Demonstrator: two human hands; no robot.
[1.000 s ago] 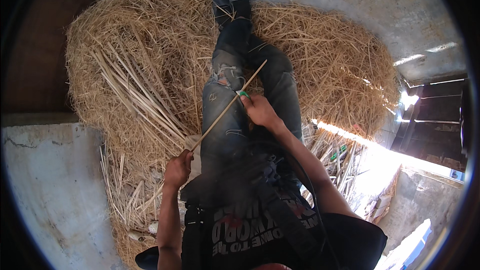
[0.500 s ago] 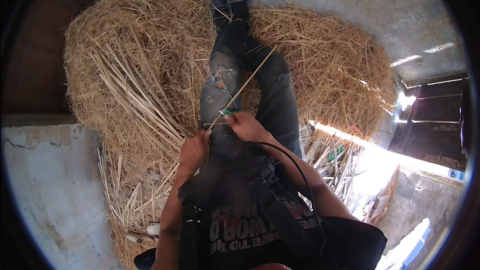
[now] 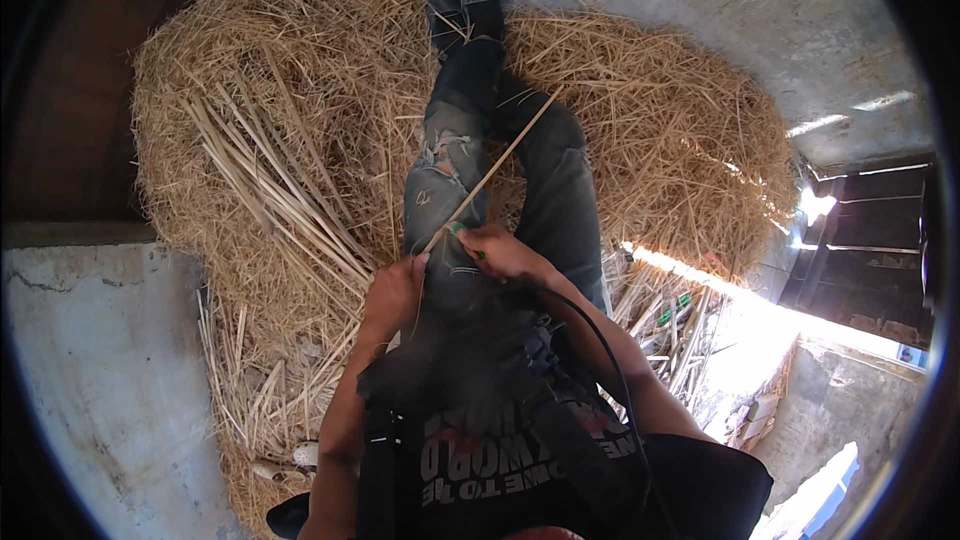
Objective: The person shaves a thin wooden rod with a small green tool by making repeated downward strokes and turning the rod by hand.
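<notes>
My left hand (image 3: 395, 290) is closed on the lower end of a long thin tan stick (image 3: 506, 156), which slants up and right across my thighs. My right hand (image 3: 497, 252) is wrapped around a small green-handled knife (image 3: 458, 228), close against the stick just above my left hand. Fingers hide most of the knife, and its blade is hard to make out now. A thin pale strand (image 3: 417, 312) hangs by my left hand.
I sit with legs (image 3: 447, 180) stretched over a heap of straw (image 3: 640, 130). A bundle of long pale sticks (image 3: 270, 185) lies on the straw to my left. Cut pieces (image 3: 690, 340) and another green object (image 3: 674, 308) lie at my right. Concrete walls (image 3: 100, 360) stand around.
My right hand has shifted slightly right and down, and the knife has turned so its blade no longer shows clearly. My left hand stays on the stick.
</notes>
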